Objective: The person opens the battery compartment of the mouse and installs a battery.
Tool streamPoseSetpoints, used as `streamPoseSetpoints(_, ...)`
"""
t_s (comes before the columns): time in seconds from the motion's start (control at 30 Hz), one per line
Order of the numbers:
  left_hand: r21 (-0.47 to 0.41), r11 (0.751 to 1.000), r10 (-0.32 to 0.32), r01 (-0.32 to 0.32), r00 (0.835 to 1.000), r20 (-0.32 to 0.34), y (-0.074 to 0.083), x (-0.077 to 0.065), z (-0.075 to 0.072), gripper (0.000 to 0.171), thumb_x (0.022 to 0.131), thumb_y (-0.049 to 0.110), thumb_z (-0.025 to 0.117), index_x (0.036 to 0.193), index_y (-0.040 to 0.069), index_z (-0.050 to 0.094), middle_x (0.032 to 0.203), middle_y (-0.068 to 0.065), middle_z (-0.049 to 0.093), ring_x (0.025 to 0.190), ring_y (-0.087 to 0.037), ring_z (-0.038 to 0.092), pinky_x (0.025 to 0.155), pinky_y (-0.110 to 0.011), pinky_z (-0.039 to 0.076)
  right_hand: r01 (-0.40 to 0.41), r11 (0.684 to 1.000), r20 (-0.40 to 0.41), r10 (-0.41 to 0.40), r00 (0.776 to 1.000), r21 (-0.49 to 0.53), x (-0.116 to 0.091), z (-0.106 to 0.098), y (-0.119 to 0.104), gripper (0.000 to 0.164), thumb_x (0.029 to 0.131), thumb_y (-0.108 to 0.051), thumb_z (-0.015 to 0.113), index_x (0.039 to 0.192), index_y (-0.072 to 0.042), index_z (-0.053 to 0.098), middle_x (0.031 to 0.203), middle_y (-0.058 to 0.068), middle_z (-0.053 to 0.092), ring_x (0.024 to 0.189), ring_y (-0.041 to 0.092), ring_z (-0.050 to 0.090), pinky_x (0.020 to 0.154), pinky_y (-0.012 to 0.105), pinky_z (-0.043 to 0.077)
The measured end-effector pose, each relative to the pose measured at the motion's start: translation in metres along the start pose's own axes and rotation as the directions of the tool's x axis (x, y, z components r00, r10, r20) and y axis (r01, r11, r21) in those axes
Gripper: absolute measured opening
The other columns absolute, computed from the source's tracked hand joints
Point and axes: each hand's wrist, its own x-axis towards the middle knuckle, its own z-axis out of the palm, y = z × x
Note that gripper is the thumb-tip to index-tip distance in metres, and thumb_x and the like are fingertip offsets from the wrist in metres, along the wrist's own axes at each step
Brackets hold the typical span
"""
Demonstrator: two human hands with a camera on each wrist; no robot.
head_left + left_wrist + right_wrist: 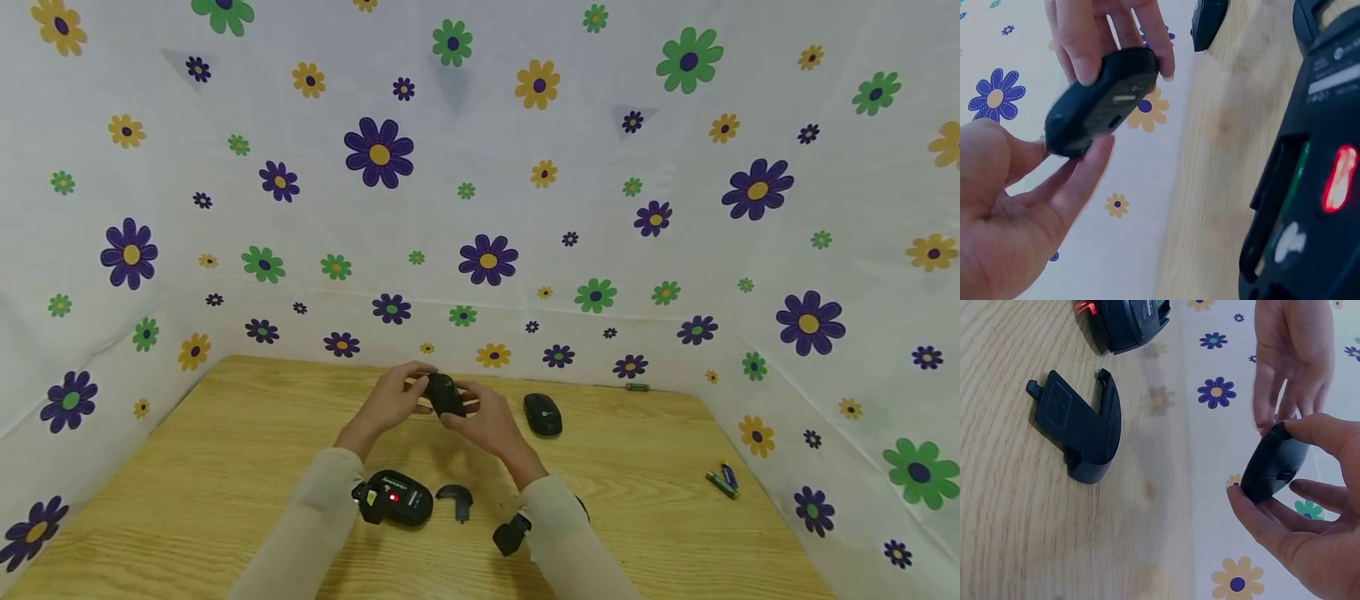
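Above the far part of the table, both hands hold a black computer mouse (446,395) between them. My left hand (393,398) pinches one end with thumb and fingers, and my right hand (486,417) grips the other end. The left wrist view shows the mouse (1100,103) tilted, part of its underside showing. In the right wrist view the right thumb and fingers are round the mouse (1272,462). Near the left forearm a second mouse (408,498) lies underside up, its red light lit. Beside it rests a curved black cover (456,502) with a tab.
A third black mouse (542,414) sits right of the hands. One green battery (637,387) lies at the back edge; a green battery (722,484) and a blue battery (730,475) lie by the right edge. Flower-printed white cloth (465,225) surrounds the wooden table (247,433).
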Motion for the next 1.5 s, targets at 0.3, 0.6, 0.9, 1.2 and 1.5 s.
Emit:
streamPoseSetpoints(0.3, 0.006, 0.999, 0.038, -0.039, 0.997, 0.066, -0.005, 0.001, -0.006, 0.042, 0.109, 0.002, 0.044, 0.151, 0.002, 0.046, 0.149, -0.03, 0.051, 0.129, -0.049, 0.059, 0.094, -0.045, 0.064, -0.07, 0.976, 0.042, 0.063, 0.997, 0.207, -0.001, -0.002, -0.003, 0.053, 0.099, -0.024, 0.067, 0.148, -0.008, 0.055, 0.135, 0.026, 0.065, 0.116, 0.039, 0.07, 0.091, 0.051, 0.063)
streamPoseSetpoints(0.6, -0.046, 0.996, 0.078, -0.075, 0.994, 0.081, -0.004, 0.001, -0.004, 0.043, 0.109, 0.004, 0.048, 0.151, 0.009, 0.042, 0.145, -0.032, 0.05, 0.124, -0.049, 0.063, 0.097, -0.053, 0.061, -0.076, 0.881, 0.209, -0.026, 0.978, 0.466, 0.0, -0.004, -0.008, 0.049, 0.112, -0.012, 0.039, 0.157, 0.006, 0.033, 0.151, 0.034, 0.044, 0.134, 0.051, 0.054, 0.103, 0.053, 0.057)
streamPoseSetpoints(0.9, 0.015, 0.998, 0.06, -0.06, 0.997, 0.043, -0.002, 0.0, 0.007, 0.04, 0.108, 0.006, 0.052, 0.147, 0.013, 0.051, 0.138, -0.026, 0.056, 0.117, -0.048, 0.068, 0.083, -0.047, 0.066, -0.084, 0.895, 0.21, -0.011, 0.978, 0.438, -0.007, -0.002, 0.0, 0.048, 0.112, -0.01, 0.038, 0.157, 0.006, 0.032, 0.146, 0.036, 0.051, 0.128, 0.049, 0.061, 0.099, 0.055, 0.059)
streamPoseSetpoints(1.2, 0.087, 0.994, 0.073, -0.07, 0.997, -0.034, 0.002, -0.001, 0.006, 0.038, 0.104, 0.011, 0.062, 0.141, 0.01, 0.058, 0.136, -0.024, 0.062, 0.104, -0.035, 0.072, 0.082, -0.04, 0.067, -0.073, 0.939, 0.103, 0.04, 0.994, 0.337, -0.002, -0.005, 0.003, 0.054, 0.105, -0.016, 0.059, 0.153, 0.003, 0.042, 0.124, 0.032, 0.065, 0.104, 0.038, 0.073, 0.087, 0.054, 0.064)
streamPoseSetpoints(1.5, 0.116, 0.993, 0.041, -0.034, 0.998, -0.051, -0.001, 0.0, 0.007, 0.038, 0.103, 0.018, 0.065, 0.138, 0.004, 0.062, 0.129, -0.022, 0.068, 0.106, -0.032, 0.07, 0.083, -0.038, 0.066, -0.066, 0.968, 0.026, 0.061, 0.998, 0.242, 0.002, -0.004, 0.003, 0.055, 0.099, -0.017, 0.068, 0.149, -0.003, 0.05, 0.123, 0.027, 0.068, 0.095, 0.03, 0.074, 0.081, 0.046, 0.066)
